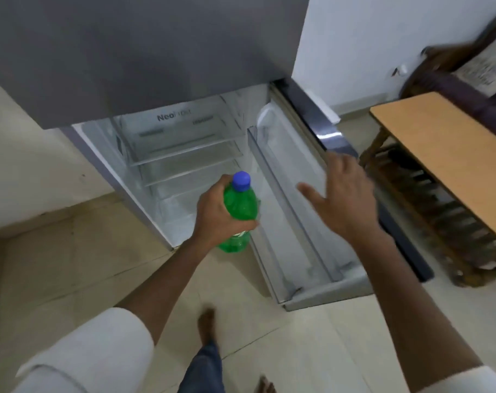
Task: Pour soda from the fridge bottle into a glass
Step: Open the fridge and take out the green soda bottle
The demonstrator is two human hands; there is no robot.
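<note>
Now the green soda bottle (239, 211) sits near the centre of the view, upright with a slight lean, its blue cap (241, 180) on and pointing toward 12 o'clock. The left hand (217, 215) is wrapped round the bottle's upper body from the 9 o'clock side, fingers curled and clamped on it just below the shoulder; the base hangs free below the hand, clear of the fridge. The right hand (344, 197) is at 3 o'clock of the bottle, fingers spread apart and holding nothing, close against the inner face of the open fridge door (295, 222).

The step in hand looks like closing the fridge with the bottle out. To do it well, keep the bottle upright and steady so the soda is not shaken, and draw it toward the body, out of the door's swing. The free hand would do best with a flat palm on the door's outer edge (330, 134) at 1 o'clock, pushing smoothly, not slamming.

Behind the bottle at 12 o'clock the fridge shelves (184, 154) look bare. A wooden table (439, 146) stands at 3 o'clock, a likely place to pour, though no glass is in view. Bare feet (208, 321) stand on the tiled floor (85, 265) at 6 o'clock, so a firm grip matters.
</note>
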